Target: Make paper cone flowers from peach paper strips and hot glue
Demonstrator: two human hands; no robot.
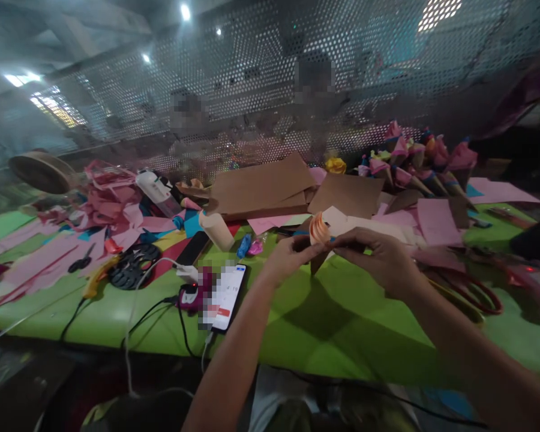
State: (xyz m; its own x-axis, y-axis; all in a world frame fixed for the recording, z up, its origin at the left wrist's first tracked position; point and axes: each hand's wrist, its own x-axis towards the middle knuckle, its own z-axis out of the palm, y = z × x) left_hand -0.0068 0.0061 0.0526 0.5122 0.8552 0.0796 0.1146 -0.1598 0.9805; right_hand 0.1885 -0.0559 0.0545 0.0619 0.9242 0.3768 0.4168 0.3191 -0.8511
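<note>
A small brown paper cone with a swirled orange top is held up over the green table, its point downward. My left hand pinches it from the left, thumb and fingers closed at the rim. From the right, my right hand grips the same rim between thumb and fingers. A small blue bit shows by the right fingertips. The fingers partly hide the upper part of the cone.
A phone and a power strip with cables lie left of my arms. Brown cardboard and pink paper spread behind. Finished-looking paper cones are piled at back right. A glue gun and scissors lie left.
</note>
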